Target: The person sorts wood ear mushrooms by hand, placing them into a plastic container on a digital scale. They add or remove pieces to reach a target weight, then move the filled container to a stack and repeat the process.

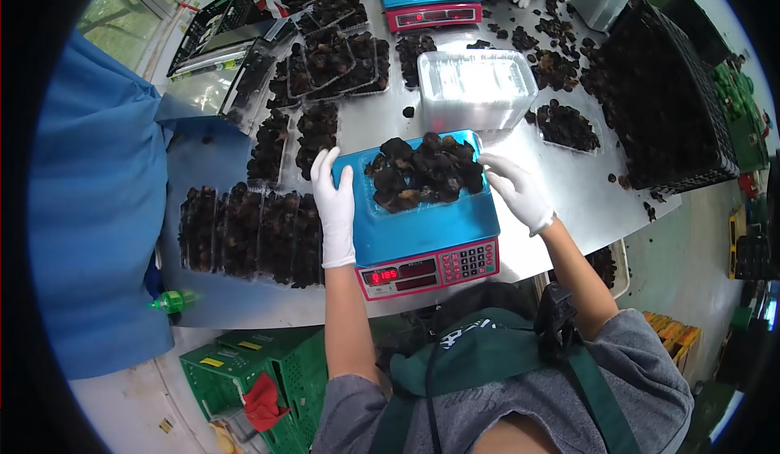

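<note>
Gloves, one pair, white, thin, close-fitting: left glove (pixel 334 206) and right glove (pixel 520 192), each ending at the wrist, the left cuff with a narrow rolled edge. Shirt (pixel 504 401), one, mottled grey, short loose sleeves, rounded neckline, faint darker lettering across the chest. Apron (pixel 479 361), one, dark green, white print toward its far edge, too skewed to read. Straps, two, plain dark green: left strap (pixel 395 417), right strap (pixel 603 401). Cord (pixel 431 393), one, thin, black. Fitting (pixel 556 322), one, black, bulky, beside the right strap; exact type unclear. Forearms bare.
</note>
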{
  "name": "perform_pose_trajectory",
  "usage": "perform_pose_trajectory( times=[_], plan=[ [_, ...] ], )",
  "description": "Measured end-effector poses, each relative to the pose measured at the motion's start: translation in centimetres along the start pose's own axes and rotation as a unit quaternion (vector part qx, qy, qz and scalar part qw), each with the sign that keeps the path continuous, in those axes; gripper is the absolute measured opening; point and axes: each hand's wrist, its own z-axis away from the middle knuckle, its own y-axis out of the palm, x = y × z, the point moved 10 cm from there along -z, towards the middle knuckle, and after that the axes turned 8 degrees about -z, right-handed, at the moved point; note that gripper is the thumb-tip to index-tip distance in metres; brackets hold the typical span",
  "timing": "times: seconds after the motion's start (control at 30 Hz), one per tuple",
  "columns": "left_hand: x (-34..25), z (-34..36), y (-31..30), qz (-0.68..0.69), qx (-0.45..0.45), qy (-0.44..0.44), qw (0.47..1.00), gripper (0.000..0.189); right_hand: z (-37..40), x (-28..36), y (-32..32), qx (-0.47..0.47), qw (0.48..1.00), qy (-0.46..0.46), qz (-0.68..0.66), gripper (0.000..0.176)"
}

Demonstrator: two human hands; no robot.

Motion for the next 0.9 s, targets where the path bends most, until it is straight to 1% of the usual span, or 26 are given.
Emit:
perform_pose_trajectory(
  times=[0.03, 0.07, 0.13, 0.2, 0.23, 0.33, 0.37, 0.4, 0.47, 0.57, 0.6, 0.67, 0.73, 0.77, 0.8, 0.87, 0.9],
  plan=[
    [-1.0, -0.7, 0.6, -0.039, 0.019, 0.04, 0.998, 0.034, 1.6, -1.1, -0.6, -0.014, 0.999, 0.026, -0.038, 0.035],
    [-1.7, -1.2, 1.4, -0.078, 0.038, 0.081, 0.993, 0.034, 3.3, -2.5, -0.9, -0.016, 0.996, 0.073, -0.057, 0.033],
    [-1.3, -2.7, 2.7, -0.075, 0.071, 0.084, 0.991, 0.034, 6.6, -5.2, -1.1, -0.026, 0.981, 0.163, -0.098, 0.029],
    [-1.6, -4.0, 3.9, -0.087, 0.106, 0.098, 0.986, 0.034, 9.0, -6.3, -1.3, -0.026, 0.979, 0.172, -0.102, 0.031],
    [-1.9, -4.4, 4.4, -0.076, 0.109, 0.1, 0.986, 0.034, 10.0, -6.6, -1.4, -0.027, 0.979, 0.176, -0.102, 0.032],
    [-2.5, -4.0, 8.4, -0.169, 0.226, 0.092, 0.955, 0.035, 12.0, -7.6, -1.3, -0.035, 0.972, 0.211, -0.095, 0.033],
    [-2.6, -3.8, 9.0, -0.182, 0.231, 0.102, 0.95, 0.035, 12.4, -8.0, -1.1, -0.037, 0.973, 0.2, -0.105, 0.033],
    [-3.7, -3.4, 8.9, -0.197, 0.222, 0.137, 0.945, 0.034, 12.7, -8.0, -0.9, -0.037, 0.972, 0.201, -0.118, 0.032],
    [-4.9, -3.3, 8.0, -0.158, 0.185, 0.161, 0.957, 0.03, 13.3, -8.0, -0.5, -0.038, 0.97, 0.204, -0.124, 0.033],
    [-6.3, -2.6, 6.0, -0.033, 0.192, 0.08, 0.978, 0.025, 14.1, -8.5, -0.5, -0.054, 0.967, 0.2, -0.145, 0.03],
    [-7.4, -2.3, 5.0, -0.042, 0.171, 0.112, 0.978, 0.024, 14.3, -8.8, -0.5, -0.053, 0.967, 0.201, -0.149, 0.03],
    [-4.7, -1.8, 5.9, -0.009, 0.23, 0.064, 0.971, 0.026, 14.5, -9.2, -0.3, -0.047, 0.965, 0.203, -0.156, 0.03],
    [-4.4, -0.5, 5.8, -0.177, 0.224, 0.087, 0.954, 0.029, 14.2, -9.0, -0.1, -0.038, 0.965, 0.211, -0.151, 0.03],
    [-4.1, 0.0, 5.8, -0.244, 0.214, 0.073, 0.943, 0.029, 14.1, -8.8, 0.0, -0.031, 0.965, 0.215, -0.148, 0.03],
    [-4.4, 0.0, 5.8, -0.241, 0.196, 0.083, 0.947, 0.032, 13.8, -8.6, 0.1, -0.025, 0.967, 0.213, -0.14, 0.031],
    [-5.3, -0.2, 4.4, -0.269, 0.133, 0.106, 0.948, 0.037, 13.4, -8.1, 0.3, -0.015, 0.97, 0.208, -0.123, 0.031],
    [-5.6, -0.4, 3.8, -0.226, 0.116, 0.115, 0.96, 0.039, 13.4, -8.0, 0.4, -0.015, 0.967, 0.217, -0.135, 0.032]
  ],
)
